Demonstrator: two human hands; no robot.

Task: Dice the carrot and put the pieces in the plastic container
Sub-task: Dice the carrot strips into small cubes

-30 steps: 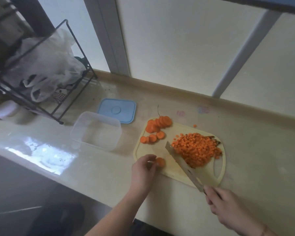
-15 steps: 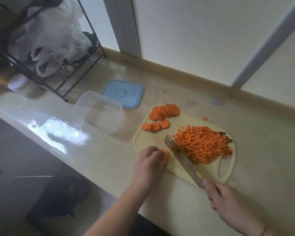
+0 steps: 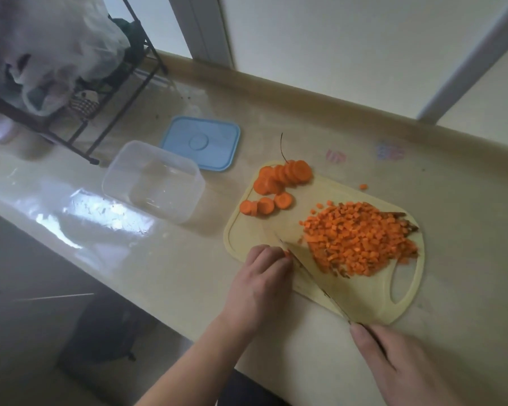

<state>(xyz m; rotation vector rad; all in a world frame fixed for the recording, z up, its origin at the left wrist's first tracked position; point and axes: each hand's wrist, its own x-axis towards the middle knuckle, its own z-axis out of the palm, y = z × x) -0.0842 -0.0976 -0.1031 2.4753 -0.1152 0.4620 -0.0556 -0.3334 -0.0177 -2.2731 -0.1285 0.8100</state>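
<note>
A pale yellow cutting board (image 3: pixel 399 300) lies on the counter. On it sit a heap of diced carrot (image 3: pixel 358 238) and several round carrot slices (image 3: pixel 279 183) at its far left corner. My left hand (image 3: pixel 264 279) holds down carrot slices (image 3: pixel 287 253) at the board's near left edge; they are almost hidden under the fingers. My right hand (image 3: pixel 399 364) grips the handle of a knife (image 3: pixel 308 271), whose blade lies right beside the left fingertips. The clear plastic container (image 3: pixel 153 180) stands empty to the left of the board.
A blue lid (image 3: pixel 201 143) lies behind the container. A black wire rack (image 3: pixel 115 92) with plastic bags stands at the far left. One carrot piece (image 3: pixel 363 186) lies off the board. The counter's front edge runs diagonally below my left arm.
The view has swung left and closer. My left hand stays on the slices at the board's edge, and the knife blade has come closer against its fingertips.
</note>
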